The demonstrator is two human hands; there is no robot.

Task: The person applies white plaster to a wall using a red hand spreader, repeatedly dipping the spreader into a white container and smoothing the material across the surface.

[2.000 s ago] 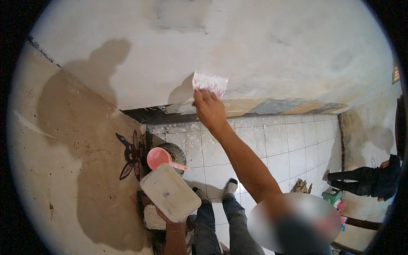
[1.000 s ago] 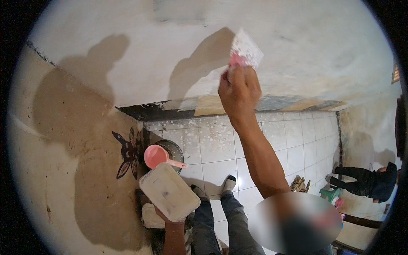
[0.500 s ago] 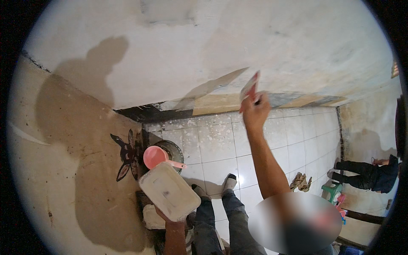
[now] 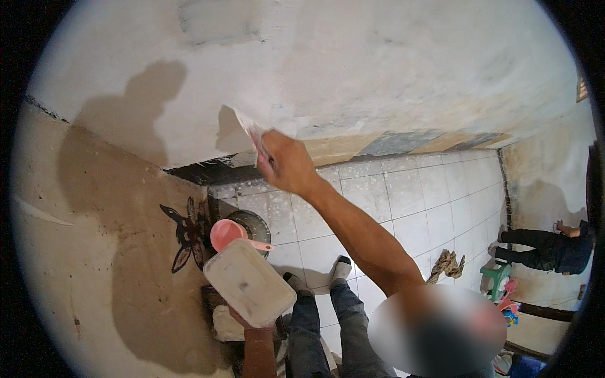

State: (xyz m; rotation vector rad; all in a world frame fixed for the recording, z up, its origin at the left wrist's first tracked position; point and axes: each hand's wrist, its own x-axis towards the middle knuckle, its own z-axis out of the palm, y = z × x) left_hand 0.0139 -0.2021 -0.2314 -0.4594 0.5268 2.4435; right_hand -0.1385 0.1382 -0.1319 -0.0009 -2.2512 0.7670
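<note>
My right hand [image 4: 288, 160] is closed around a putty knife [image 4: 247, 128], whose pale, smeared blade reaches up against the off-white wall [image 4: 353, 69] just above its dark lower edge. The fingers hide most of its handle. Low on the left, my left hand [image 4: 249, 319] grips the near end of a pale rectangular plastic tub [image 4: 250, 282], holding it level with its open top up. Whitish smears coat the inside of the tub. Most of the left fingers are out of sight beneath it.
Beyond the tub, a pink dipper [image 4: 228, 235] rests over a dark round bucket [image 4: 257, 222] in the corner. A crumpled brown cloth [image 4: 446, 266] lies on the white floor tiles [image 4: 328, 217]. Near a green stool [image 4: 495, 276], another person [image 4: 548, 252] stands at the right.
My right hand has swept left along the lower wall with the putty knife, its blade now tilting up to the left. My left hand and the tub have barely shifted.
</note>
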